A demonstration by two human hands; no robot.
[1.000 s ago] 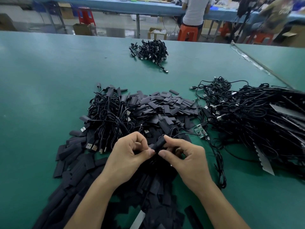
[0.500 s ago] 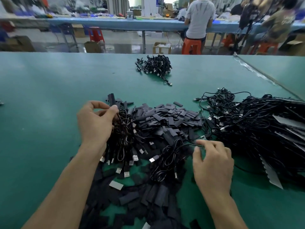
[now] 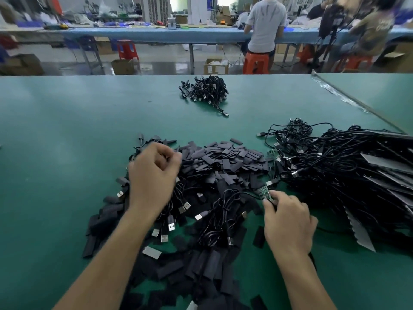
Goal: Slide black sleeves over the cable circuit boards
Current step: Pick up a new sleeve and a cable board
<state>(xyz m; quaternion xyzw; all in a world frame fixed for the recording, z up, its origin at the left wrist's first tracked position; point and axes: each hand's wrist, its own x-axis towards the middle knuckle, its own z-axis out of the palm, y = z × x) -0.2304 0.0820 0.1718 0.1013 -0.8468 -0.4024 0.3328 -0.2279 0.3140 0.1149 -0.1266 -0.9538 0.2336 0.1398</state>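
Observation:
A heap of flat black sleeves [image 3: 225, 157] lies mid-table. More black sleeves [image 3: 196, 267] spread toward me. My left hand [image 3: 154, 175] hovers over the heap's left edge, blurred, with its fingers curled round what looks like one black sleeve. My right hand [image 3: 288, 222] pinches a small green circuit board [image 3: 264, 193] on the end of a black cable [image 3: 225, 211]. That cable lies coiled between my hands. Cables with silver USB plugs [image 3: 169, 224] lie under my left forearm.
A big tangle of black cables [image 3: 348, 175] with grey strips fills the right side. A small cable bundle [image 3: 205, 90] sits far back on the green table [image 3: 67, 135]. A taped seam [image 3: 344, 97] runs along the right. People sit at a bench behind.
My hands parted from the sleeved cable. The left went to the left cable pile, then shifted right to the sleeve heap and curled. The right reached out and pinched a circuit board.

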